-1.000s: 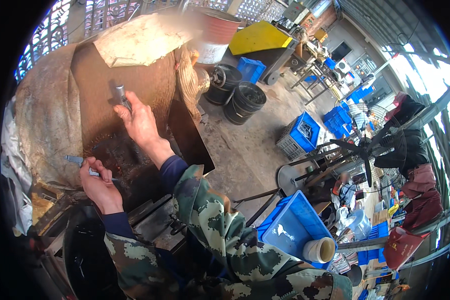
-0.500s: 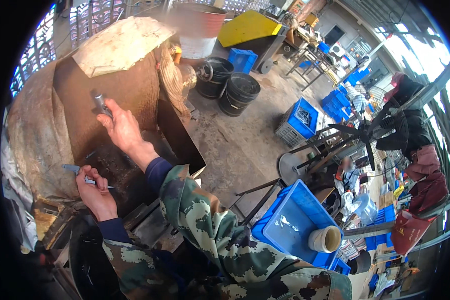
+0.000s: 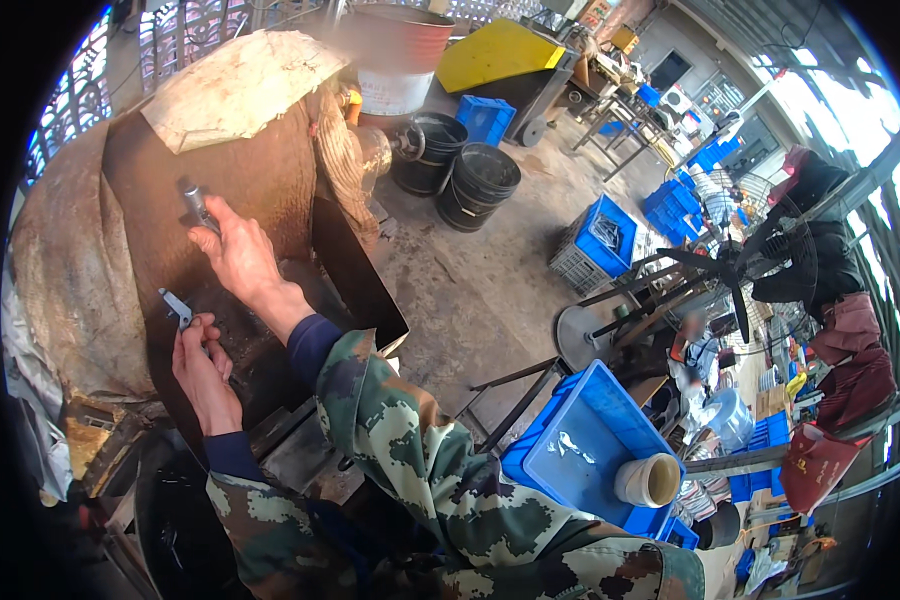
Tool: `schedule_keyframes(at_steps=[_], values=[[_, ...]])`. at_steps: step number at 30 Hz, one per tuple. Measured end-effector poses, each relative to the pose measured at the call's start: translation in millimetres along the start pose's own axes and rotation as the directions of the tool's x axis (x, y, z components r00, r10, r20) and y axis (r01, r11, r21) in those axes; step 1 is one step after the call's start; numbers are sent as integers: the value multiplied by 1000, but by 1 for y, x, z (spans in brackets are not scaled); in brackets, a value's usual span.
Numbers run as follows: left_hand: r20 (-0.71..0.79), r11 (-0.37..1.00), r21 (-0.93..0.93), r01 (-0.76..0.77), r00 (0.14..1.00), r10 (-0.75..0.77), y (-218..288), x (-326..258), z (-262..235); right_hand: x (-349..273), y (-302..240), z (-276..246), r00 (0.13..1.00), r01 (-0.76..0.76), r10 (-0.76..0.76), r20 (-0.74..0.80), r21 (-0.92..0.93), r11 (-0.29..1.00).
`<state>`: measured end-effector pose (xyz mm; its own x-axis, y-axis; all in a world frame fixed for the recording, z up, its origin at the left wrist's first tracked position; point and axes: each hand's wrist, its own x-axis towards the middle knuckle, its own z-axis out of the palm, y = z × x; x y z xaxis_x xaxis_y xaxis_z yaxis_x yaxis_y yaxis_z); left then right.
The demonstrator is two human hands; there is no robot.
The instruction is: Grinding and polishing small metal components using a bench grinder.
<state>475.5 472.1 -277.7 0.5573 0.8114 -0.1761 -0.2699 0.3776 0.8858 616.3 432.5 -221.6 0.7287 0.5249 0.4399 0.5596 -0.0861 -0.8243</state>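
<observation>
Holding, at nine o'clock: slim grey metal part (image 3: 177,307), pinched in the fingers of the left hand (image 3: 207,378). At ten o'clock: metal cylinder (image 3: 196,204), clasped in those of the right hand (image 3: 249,262). Either could be dropped into the dark trough (image 3: 357,268) if fingertip hold is loosened.

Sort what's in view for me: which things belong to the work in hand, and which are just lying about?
In the work:
- grey part, in the left hand
- metal cylinder, in the right hand
- probably the dark trough below the hands

Apparently just lying about:
- blue bin with a pale pot inside
- black buckets
- fan
</observation>
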Motion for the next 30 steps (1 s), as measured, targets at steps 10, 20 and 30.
schedule_keyframes(at_steps=[10, 20, 30], values=[[3, 1000, -18, -20, 1000, 20, 7, -3, 7, 2, 5, 0, 1000, -18, 18, 5, 19, 1000], [4, 999, -48, -14, 1000, 14, 5, 3, -4, 1, 6, 2, 999, 19, -20, 27, 29, 999], [2, 1000, -10, -28, 1000, 28, -7, 7, -11, -1, 8, 0, 1000, 22, -23, 11, 29, 999]])
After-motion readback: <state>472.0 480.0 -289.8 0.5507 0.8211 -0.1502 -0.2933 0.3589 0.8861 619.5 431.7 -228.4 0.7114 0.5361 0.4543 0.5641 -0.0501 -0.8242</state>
